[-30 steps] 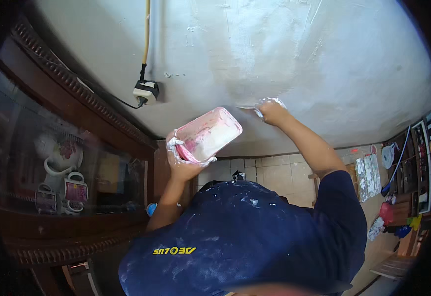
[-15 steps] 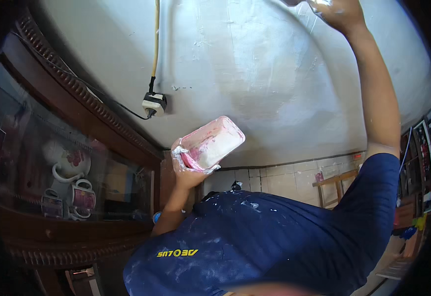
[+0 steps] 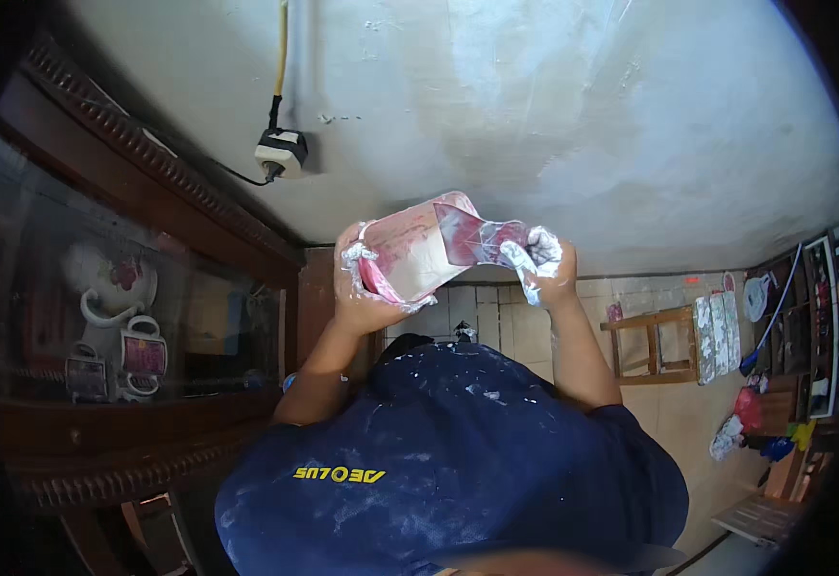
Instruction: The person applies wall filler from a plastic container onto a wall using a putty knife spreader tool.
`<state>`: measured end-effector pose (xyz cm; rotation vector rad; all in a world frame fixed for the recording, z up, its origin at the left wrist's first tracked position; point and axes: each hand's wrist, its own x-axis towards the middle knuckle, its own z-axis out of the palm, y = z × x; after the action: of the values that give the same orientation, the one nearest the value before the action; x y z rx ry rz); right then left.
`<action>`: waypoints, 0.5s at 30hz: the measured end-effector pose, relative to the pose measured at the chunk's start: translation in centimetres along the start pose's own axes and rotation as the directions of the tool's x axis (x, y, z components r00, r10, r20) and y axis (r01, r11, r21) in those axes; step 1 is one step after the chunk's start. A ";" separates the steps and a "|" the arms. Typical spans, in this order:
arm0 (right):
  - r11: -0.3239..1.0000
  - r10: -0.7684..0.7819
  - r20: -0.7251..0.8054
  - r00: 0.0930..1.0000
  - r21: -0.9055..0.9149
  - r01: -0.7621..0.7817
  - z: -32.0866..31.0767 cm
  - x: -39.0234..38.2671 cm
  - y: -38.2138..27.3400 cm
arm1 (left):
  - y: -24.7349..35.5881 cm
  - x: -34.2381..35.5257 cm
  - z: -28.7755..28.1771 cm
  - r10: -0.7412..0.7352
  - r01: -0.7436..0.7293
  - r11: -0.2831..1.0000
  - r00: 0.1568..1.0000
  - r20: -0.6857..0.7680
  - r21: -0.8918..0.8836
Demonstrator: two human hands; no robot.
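My left hand (image 3: 360, 293), smeared with white filler, grips a flat pink-stained tray (image 3: 417, 257) and holds it tilted in front of the pale plastered wall (image 3: 573, 115). Just right of the tray, my right hand (image 3: 546, 267), also coated in white, holds a putty knife (image 3: 482, 240). The knife's wide blade lies against the tray's right end. Both forearms rise from my dark blue, paint-speckled shirt (image 3: 448, 461).
A wall socket (image 3: 280, 154) with a yellow cable above it and a black lead sits left of the patched area. A dark wooden glass-fronted cabinet (image 3: 102, 326) holding cups stands at the left. A wooden chair (image 3: 655, 346), shelves (image 3: 808, 307) and bags stand on the tiled floor at the right.
My right hand has come down from high on the wall to the tray, bringing the putty knife's blade onto it. The left hand has kept the tray at about the same height.
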<state>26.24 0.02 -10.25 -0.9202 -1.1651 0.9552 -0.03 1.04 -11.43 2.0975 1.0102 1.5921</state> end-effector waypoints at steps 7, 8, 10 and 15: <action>0.533 -0.241 0.487 0.839 -0.656 0.534 -5.4 0.6 -3.2 | 2.7 0.8 4.0 -0.008 0.025 0.991 0.991 0.131 -0.131; 0.462 -0.164 0.542 0.824 -0.696 0.550 -5.8 0.4 -4.4 | 2.9 1.1 4.7 0.033 -0.010 0.984 0.992 0.124 -0.180; 0.375 0.063 0.457 0.887 -0.835 0.403 -5.6 -0.4 -6.0 | 4.2 1.9 5.6 0.060 -0.035 0.985 0.988 0.143 -0.170; 0.520 0.060 0.530 0.846 -0.739 0.427 -5.9 -0.2 -9.3 | 5.2 2.7 6.3 0.109 -0.075 0.979 0.978 0.178 -0.189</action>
<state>33.19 -3.68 -2.54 -1.2938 -2.2578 0.3751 7.99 0.30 -8.30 2.1464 0.6886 1.4355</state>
